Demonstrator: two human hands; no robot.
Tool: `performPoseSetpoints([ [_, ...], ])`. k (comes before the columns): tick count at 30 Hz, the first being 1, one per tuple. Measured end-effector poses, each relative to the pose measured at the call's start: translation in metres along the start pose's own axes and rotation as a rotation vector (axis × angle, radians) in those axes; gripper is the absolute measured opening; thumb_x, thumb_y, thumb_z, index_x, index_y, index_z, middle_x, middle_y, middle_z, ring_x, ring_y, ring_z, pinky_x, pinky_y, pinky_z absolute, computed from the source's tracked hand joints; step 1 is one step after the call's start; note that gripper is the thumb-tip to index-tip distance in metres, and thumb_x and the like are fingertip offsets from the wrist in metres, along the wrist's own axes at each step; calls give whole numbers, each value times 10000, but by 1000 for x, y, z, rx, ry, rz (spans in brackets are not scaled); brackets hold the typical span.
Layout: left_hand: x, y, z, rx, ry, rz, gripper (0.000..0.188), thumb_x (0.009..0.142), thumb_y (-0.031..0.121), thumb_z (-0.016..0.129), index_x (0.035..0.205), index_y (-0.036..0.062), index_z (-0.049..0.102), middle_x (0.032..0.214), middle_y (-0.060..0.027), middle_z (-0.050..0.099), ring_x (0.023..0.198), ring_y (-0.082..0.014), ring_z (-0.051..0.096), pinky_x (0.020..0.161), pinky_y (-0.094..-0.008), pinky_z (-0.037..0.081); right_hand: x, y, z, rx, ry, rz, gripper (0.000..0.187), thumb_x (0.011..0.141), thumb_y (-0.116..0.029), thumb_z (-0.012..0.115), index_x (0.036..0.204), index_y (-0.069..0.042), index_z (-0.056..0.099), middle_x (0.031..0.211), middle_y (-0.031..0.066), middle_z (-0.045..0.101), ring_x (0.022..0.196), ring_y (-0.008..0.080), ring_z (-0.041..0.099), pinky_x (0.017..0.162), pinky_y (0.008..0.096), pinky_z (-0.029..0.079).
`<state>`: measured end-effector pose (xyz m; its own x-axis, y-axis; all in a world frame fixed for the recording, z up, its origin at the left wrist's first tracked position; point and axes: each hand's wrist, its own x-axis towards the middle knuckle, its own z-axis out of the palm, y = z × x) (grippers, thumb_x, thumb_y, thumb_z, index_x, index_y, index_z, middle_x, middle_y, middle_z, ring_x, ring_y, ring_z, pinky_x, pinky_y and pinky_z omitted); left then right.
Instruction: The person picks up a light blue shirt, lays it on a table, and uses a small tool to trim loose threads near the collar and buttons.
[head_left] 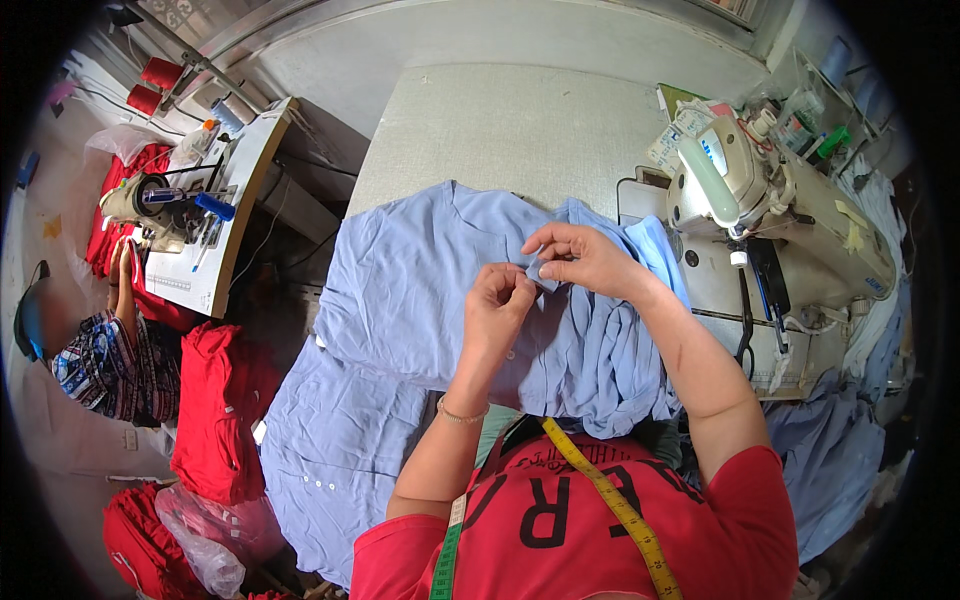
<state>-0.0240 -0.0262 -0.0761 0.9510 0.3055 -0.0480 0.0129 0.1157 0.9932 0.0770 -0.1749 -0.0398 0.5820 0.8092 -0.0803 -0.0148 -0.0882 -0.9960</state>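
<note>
Both hands pinch a small fold of the light blue garment, raised just above the sewing table. Left hand closed on the fabric edge, right hand gripping the same bit from above. Garment lies spread over the table and the lap, bunched at the right, beside the sewing machine. Judging by this, the piece is only being folded or lined up; it is not under the needle yet, stitching left to do

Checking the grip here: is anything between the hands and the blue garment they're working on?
Nothing visible. Both the left hand and the right hand already pinch a small fold of the blue garment directly, above the table. The sewing machine sits off to the right.
</note>
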Motion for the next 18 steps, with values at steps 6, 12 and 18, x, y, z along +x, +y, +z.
performPoseSetpoints([
  [6,2,-3,-3,33,-2,-31,114,836,31,594,756,-50,596,974,-36,528,709,-65,537,631,-200,443,0,2,3,-34,-22,-38,290,824,-1,598,1112,-28,574,854,-8,593,795,45,519,712,200,421],
  [12,0,-4,-2,-35,4,4,136,847,55,596,750,-39,613,1002,-22,532,744,-70,551,632,-196,432,0,-1,5,2,58,-21,281,827,-11,585,1107,-24,567,820,-12,586,755,42,498,677,196,399],
  [18,-1,-2,-3,7,-20,39,163,870,89,589,795,-47,636,1012,-44,536,796,-94,569,703,-225,457,8,15,-6,6,82,-61,302,828,-2,590,1127,-29,555,825,-27,548,766,35,496,675,180,399],
])
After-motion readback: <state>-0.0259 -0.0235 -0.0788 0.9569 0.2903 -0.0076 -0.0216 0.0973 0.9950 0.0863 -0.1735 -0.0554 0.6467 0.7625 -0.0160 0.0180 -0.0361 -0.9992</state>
